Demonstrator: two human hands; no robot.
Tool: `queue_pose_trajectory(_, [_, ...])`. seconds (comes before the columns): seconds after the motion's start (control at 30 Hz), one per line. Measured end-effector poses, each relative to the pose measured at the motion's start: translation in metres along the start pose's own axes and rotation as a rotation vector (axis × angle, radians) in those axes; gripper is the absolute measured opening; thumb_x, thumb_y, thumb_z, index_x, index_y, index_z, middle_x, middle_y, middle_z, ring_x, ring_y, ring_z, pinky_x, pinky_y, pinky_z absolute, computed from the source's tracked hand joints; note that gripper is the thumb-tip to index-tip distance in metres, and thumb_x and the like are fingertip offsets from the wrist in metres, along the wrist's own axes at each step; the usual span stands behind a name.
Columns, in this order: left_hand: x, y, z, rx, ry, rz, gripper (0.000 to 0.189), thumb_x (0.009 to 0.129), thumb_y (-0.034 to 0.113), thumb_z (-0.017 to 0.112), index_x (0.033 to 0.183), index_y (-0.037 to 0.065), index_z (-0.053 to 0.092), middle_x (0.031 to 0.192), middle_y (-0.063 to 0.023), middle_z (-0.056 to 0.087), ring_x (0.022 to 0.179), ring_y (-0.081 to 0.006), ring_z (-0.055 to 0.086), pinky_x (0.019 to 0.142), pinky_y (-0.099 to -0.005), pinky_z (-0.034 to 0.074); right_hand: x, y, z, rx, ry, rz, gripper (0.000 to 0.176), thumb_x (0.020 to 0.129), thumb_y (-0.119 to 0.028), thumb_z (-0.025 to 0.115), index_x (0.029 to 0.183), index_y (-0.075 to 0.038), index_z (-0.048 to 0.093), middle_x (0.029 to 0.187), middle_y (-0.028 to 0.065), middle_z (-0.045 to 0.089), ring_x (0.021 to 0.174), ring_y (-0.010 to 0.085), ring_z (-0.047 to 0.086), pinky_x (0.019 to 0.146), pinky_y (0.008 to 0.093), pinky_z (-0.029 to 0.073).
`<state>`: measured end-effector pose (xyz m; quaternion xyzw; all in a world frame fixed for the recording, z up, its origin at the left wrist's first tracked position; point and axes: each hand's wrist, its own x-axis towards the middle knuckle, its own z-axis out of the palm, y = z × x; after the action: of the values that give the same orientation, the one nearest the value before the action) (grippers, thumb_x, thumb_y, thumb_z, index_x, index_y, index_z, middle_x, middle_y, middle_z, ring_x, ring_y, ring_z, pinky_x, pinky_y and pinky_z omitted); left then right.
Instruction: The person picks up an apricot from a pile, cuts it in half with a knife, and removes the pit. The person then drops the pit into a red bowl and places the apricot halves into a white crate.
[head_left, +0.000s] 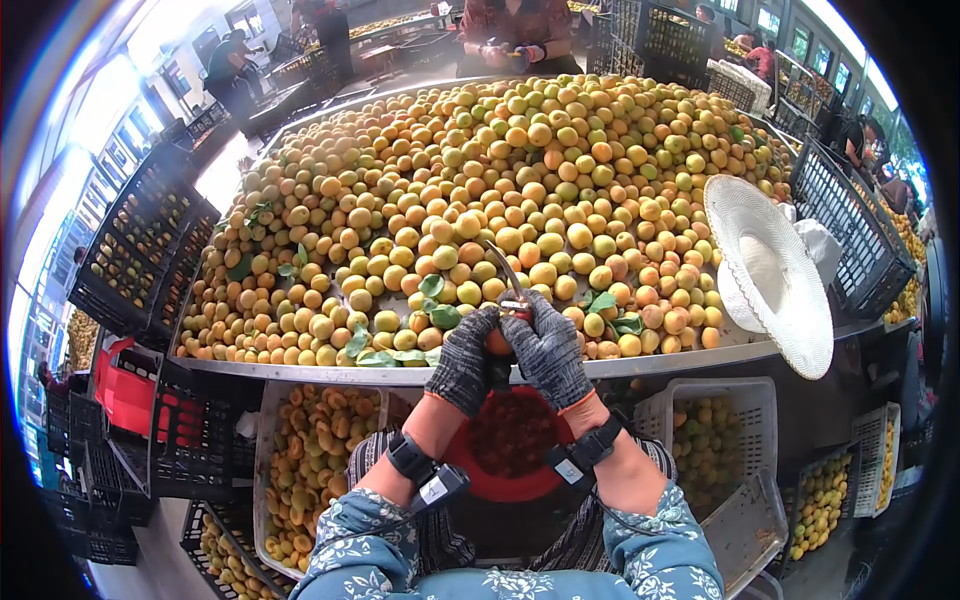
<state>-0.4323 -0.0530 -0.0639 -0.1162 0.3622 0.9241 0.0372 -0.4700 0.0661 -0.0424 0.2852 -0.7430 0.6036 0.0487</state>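
Both my hands wear grey-black knit gloves and meet at the near edge of a metal-rimmed table (pixel 300 374) heaped with apricots (pixel 520 130). My right hand (pixel 550 350) is closed on a curved knife (pixel 512 272), its blade pointing up and away over the fruit. Closed beside it, my left hand (pixel 464 358) grips an apricot (pixel 497 342), mostly covered by the gloves. Directly below the hands, a red basin (pixel 458 455) holds dark reddish-brown pieces, probably pits.
A pale crate (pixel 268 480) of opened apricots stands at lower left; another pale crate (pixel 765 430) with fruit is at lower right. A white straw hat (pixel 775 265) overhangs the table's right edge. Black crates (pixel 850 235) flank the table. A person (pixel 515 30) works across it.
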Motion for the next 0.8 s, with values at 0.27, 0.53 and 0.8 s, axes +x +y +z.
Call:
queue_pose_trajectory(0.27, [0.032,-0.057,-0.049,0.256,0.126,0.443,0.021,0.082,0.024,0.061,0.096,0.009,0.056,0.083,-0.0072,0.059,0.076,-0.0222,0.06,0.068,-0.0345,0.051,-0.007,0.004,0.008,-0.114,0.069,0.087,0.025,0.085,-0.014,0.058,0.105,-0.001,0.059,0.085,0.0166,0.066,0.08,0.0267,0.066,0.069,0.034,0.05])
queue_pose_trajectory(0.53, [-0.008,-0.036,0.014,0.879,0.245,0.78,0.009,0.09,0.006,0.048,0.092,0.001,0.055,0.089,-0.0085,0.053,0.082,-0.0209,0.058,0.067,-0.0309,0.047,-0.013,0.003,0.006,0.061,0.166,0.091,0.022,0.084,-0.013,0.058,0.103,-0.001,0.059,0.087,0.0156,0.066,0.082,0.0272,0.065,0.072,0.0347,0.05])
queue_pose_trajectory(0.8, [0.007,-0.013,0.009,-0.108,0.032,-0.045,0.035,0.086,0.044,0.058,0.1,0.012,0.057,0.082,-0.0037,0.062,0.068,-0.0205,0.062,0.057,-0.0352,0.054,-0.008,0.0,-0.003,-0.242,0.169,-0.139,0.023,0.084,-0.012,0.057,0.103,-0.001,0.057,0.083,0.0192,0.064,0.08,0.0356,0.064,0.065,0.0382,0.05])
